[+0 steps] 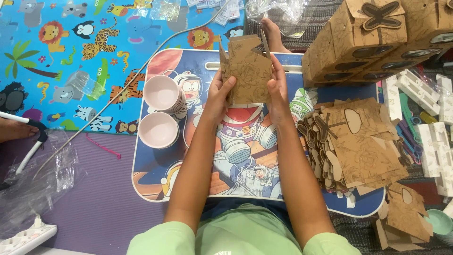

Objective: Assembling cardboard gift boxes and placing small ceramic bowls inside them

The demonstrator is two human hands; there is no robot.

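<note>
From my feed, both sets of fingers are pinching 1 brown cardboard box blank point(247, 71), left hand point(218, 94) and right hand point(278, 92) on opposite edges, held above the far end of the cartoon lap tray point(155, 189). I'd say crease slowly, thumbs flat. Flat blanks stack point(358, 141) sits on the tray's right side.

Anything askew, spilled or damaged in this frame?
Nothing looks damaged. The flat brown cutouts lie in a loose, fanned pile spilling over the lap table's right edge. Both hands hold a half-folded box.
</note>
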